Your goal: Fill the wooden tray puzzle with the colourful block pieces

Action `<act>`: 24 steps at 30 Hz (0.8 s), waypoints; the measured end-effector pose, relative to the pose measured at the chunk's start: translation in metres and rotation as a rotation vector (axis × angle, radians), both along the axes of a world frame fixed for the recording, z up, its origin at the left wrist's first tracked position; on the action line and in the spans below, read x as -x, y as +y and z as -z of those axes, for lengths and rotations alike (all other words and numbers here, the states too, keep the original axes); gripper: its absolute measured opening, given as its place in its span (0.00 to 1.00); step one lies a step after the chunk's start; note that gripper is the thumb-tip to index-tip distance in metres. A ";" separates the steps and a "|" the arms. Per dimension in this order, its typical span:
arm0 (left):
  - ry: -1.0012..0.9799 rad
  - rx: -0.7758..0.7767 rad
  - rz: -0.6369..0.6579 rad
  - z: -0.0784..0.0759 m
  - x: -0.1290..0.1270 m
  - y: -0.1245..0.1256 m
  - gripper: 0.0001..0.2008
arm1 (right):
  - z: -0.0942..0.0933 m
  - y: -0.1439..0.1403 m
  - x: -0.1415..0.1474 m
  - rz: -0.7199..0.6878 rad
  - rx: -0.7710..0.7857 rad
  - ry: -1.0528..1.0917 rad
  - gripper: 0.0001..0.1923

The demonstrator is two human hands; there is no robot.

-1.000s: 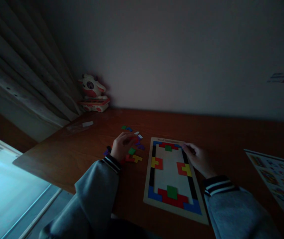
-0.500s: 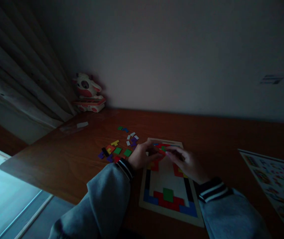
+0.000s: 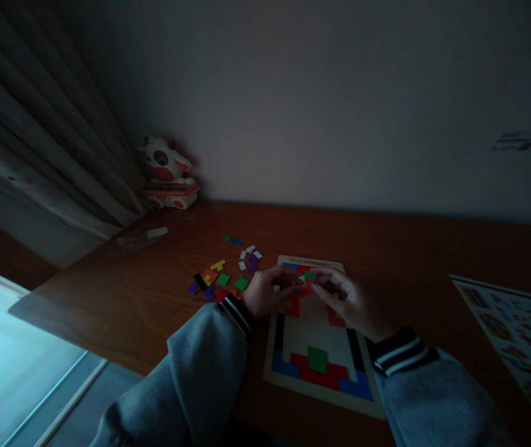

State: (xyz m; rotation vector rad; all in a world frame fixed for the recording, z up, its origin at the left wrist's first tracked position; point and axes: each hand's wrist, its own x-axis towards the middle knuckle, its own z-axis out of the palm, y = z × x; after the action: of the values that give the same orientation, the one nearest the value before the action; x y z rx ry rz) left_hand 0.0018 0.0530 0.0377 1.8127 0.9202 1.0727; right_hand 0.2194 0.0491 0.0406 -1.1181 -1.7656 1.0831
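A wooden puzzle board (image 3: 275,372) lies on the brown desk, with coloured blocks fitted round its border and a green square (image 3: 317,359) near its front. My left hand (image 3: 268,292) and my right hand (image 3: 347,301) meet over the board's far end. Their fingertips pinch a small red piece (image 3: 306,284) together, just below a green block (image 3: 311,274). Loose coloured pieces (image 3: 221,279) lie scattered on the desk left of my left hand. The room is dim and the hands hide part of the board.
A cow-shaped toy (image 3: 165,171) stands on a red box at the back left corner, next to a curtain (image 3: 37,161). A printed sheet (image 3: 517,329) lies at the right. A small clear bag (image 3: 147,236) rests near the desk's left edge (image 3: 61,323).
My left hand left the pile of loose pieces and moved right to the board's far end. My right hand slid in from the board's right edge to meet it.
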 end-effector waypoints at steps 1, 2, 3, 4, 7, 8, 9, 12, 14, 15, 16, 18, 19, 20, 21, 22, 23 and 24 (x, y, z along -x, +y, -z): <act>-0.017 0.001 -0.011 0.000 0.000 0.000 0.14 | -0.001 -0.001 0.000 -0.029 -0.005 -0.019 0.19; -0.029 -0.001 -0.025 0.000 0.000 0.000 0.13 | -0.001 -0.002 0.000 -0.051 -0.010 -0.044 0.18; -0.034 -0.003 -0.037 0.000 0.000 0.000 0.13 | -0.002 -0.002 0.000 -0.061 -0.017 -0.067 0.17; -0.034 -0.002 -0.052 0.001 0.000 0.001 0.12 | -0.002 -0.002 0.000 -0.057 -0.025 -0.083 0.17; 0.002 0.010 -0.112 0.003 0.001 0.002 0.11 | 0.000 -0.002 0.001 0.012 -0.064 -0.092 0.17; 0.020 0.009 -0.138 0.005 0.001 0.003 0.11 | 0.001 -0.001 0.001 0.037 -0.084 -0.093 0.17; 0.040 0.003 -0.166 0.006 0.001 0.004 0.10 | 0.002 -0.001 0.002 0.056 -0.106 -0.097 0.16; 0.114 -0.098 -0.238 0.009 0.003 0.006 0.08 | 0.006 0.001 0.003 0.076 -0.155 -0.124 0.14; 0.207 -0.228 -0.246 0.008 0.003 0.007 0.07 | 0.008 0.002 0.005 0.093 -0.171 -0.155 0.13; 0.260 -0.289 -0.246 0.008 0.003 0.006 0.06 | 0.009 0.003 0.006 0.099 -0.176 -0.175 0.12; 0.310 -0.335 -0.242 0.006 0.003 0.006 0.07 | 0.009 0.004 0.007 0.099 -0.179 -0.198 0.12; 0.398 -0.379 -0.221 0.004 0.002 0.004 0.08 | 0.010 0.006 0.009 0.080 -0.185 -0.243 0.12; 0.441 -0.393 -0.198 0.002 0.003 0.002 0.08 | 0.010 0.006 0.009 0.066 -0.197 -0.267 0.12; 0.485 -0.408 -0.158 0.001 0.003 0.001 0.09 | 0.010 0.007 0.010 0.059 -0.220 -0.298 0.12; 0.530 -0.428 -0.104 0.000 0.003 0.000 0.11 | 0.010 0.007 0.010 0.055 -0.255 -0.335 0.12; 0.570 -0.451 -0.051 -0.001 0.004 -0.002 0.12 | 0.010 0.007 0.010 0.056 -0.297 -0.375 0.11; 0.601 -0.475 -0.003 -0.001 0.004 -0.004 0.15 | 0.010 0.008 0.010 0.061 -0.340 -0.411 0.10; 0.622 -0.495 0.036 -0.002 0.005 -0.005 0.18 | 0.010 0.008 0.009 0.069 -0.378 -0.439 0.10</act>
State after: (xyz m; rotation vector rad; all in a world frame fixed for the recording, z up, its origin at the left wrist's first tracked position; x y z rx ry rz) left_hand -0.0033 0.0481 0.0396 2.6524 1.0208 0.7548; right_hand 0.2104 0.0570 0.0310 -1.2239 -2.1371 0.4476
